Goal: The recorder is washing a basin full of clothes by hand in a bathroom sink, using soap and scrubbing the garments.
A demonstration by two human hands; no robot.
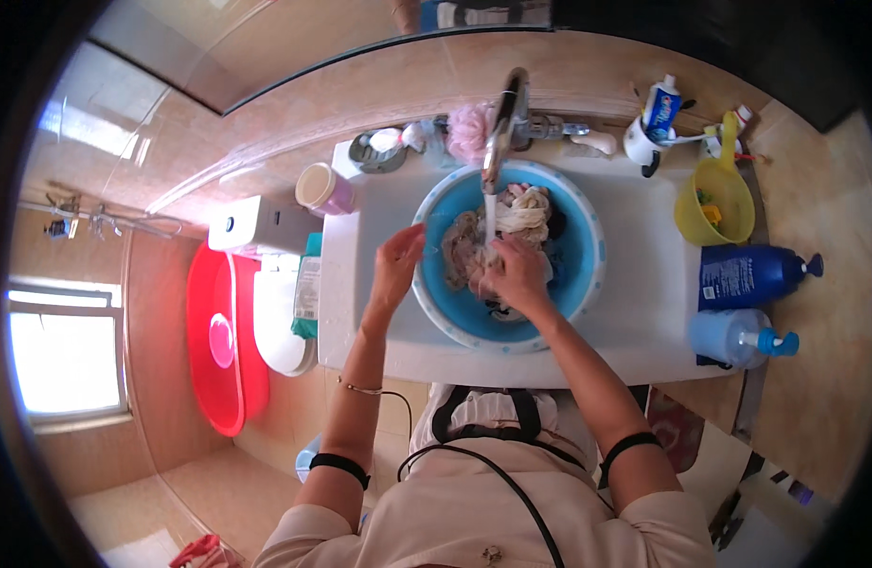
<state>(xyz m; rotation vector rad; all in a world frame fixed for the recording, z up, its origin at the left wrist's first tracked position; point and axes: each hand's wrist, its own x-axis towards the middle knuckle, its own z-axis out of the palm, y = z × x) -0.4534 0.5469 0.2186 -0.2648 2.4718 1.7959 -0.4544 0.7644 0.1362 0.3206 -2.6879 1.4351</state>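
Observation:
A light-blue basin (587, 293) stands on the white sink counter beneath the faucet (498, 142). Water (490, 216) pours from the spout into it, onto a heap of wet clothes (462, 241) in white, beige and some dark cloth. At the basin's left rim is my left hand (396, 260), raised with its fingers stretched out and holding nothing I can see. My right hand (521, 276) reaches into the basin beside the stream, its fingers bent round part of the clothes. The hand itself covers the cloth under its palm.
On the right stand a yellow dipper (687, 213), a dark blue bottle (744, 277), a pump bottle (729, 338) and a toothbrush cup (638, 144). A pink bath puff (469, 131) lies behind the basin. To the left are a lilac cup (330, 192), a green-white package (307, 289) and a red tub (209, 369).

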